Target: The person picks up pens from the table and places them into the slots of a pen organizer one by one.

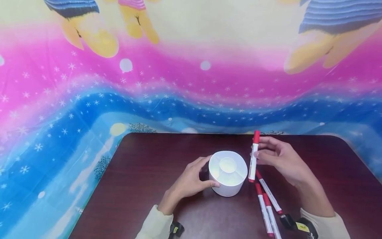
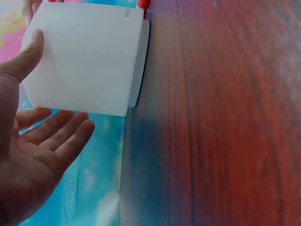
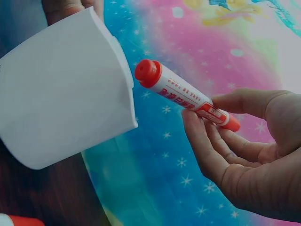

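A white round pen holder (image 1: 228, 189) with inner compartments stands upright on the table. My left hand (image 1: 191, 179) holds it from the left side, thumb at the near side and fingers toward the back. In the left wrist view, the thumb lies along the white wall of the pen holder (image 2: 84, 56). Just right of the rim, my right hand (image 1: 283, 159) pinches a red-and-white marker (image 1: 253, 157) between thumb and fingers. The marker is nearly upright, its lower end apart from the pen holder, and its label shows in the right wrist view.
Three more red-and-white markers (image 1: 270, 194) lie on the dark wooden table (image 1: 131, 186), right of the pen holder and below my right hand. A colourful patterned cloth (image 1: 185, 79) hangs behind the table's far edge.
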The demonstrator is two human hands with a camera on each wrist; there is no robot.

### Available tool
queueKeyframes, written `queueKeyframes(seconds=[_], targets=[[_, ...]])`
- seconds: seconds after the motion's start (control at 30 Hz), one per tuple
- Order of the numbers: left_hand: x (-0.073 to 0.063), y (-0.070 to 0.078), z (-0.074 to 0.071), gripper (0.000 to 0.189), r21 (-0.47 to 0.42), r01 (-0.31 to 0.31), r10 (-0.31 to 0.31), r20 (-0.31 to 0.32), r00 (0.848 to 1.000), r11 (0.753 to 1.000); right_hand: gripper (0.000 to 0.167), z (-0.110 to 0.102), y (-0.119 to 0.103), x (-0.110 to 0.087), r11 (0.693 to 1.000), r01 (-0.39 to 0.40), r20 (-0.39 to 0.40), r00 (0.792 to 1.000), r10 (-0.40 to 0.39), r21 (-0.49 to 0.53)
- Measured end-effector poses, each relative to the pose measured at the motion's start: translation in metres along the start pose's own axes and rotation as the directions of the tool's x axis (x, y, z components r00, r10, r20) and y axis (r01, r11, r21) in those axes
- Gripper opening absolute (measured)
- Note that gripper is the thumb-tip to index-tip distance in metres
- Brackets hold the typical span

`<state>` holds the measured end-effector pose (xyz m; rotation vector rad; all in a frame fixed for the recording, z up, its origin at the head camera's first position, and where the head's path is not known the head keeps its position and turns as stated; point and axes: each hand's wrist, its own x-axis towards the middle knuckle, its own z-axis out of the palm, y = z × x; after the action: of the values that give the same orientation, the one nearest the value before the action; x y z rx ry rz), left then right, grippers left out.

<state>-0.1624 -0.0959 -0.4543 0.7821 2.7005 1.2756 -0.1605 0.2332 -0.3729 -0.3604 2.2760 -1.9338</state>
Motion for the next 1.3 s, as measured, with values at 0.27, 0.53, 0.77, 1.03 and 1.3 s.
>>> queueKeyframes(seconds=[0.27,0.53,0.77,1.03,1.3], targets=[[0.000,0.001,0.001,0.096,0.007,-0.013,0.013,-0.001,1.000,1.000,0.042,0.001,0.006,-0.002,0.993,0.077,-0.082,0.994,-0.069,0.093],[0.000,0.000,0.003,0.096,-0.019,-0.027,0.026,-0.013,1.000,0.999,0.040,0.008,0.008,0.000,0.989,0.078,-0.098,0.993,-0.066,0.125],[0.001,0.000,0.005,0.095,-0.149,-0.027,0.027,0.001,1.000,0.988,0.037,0.010,0.008,0.001,0.991,0.070,-0.098,0.993,-0.059,0.117],[0.001,0.000,0.005,0.096,-0.186,-0.015,0.016,0.007,1.000,0.982,0.031,0.010,0.006,0.002,0.997,0.041,-0.092,0.995,-0.034,0.072],[0.001,0.001,0.004,0.094,-0.185,-0.005,0.006,0.008,1.000,0.983,0.033,0.011,0.007,0.003,0.999,-0.007,-0.078,0.997,0.005,-0.031]])
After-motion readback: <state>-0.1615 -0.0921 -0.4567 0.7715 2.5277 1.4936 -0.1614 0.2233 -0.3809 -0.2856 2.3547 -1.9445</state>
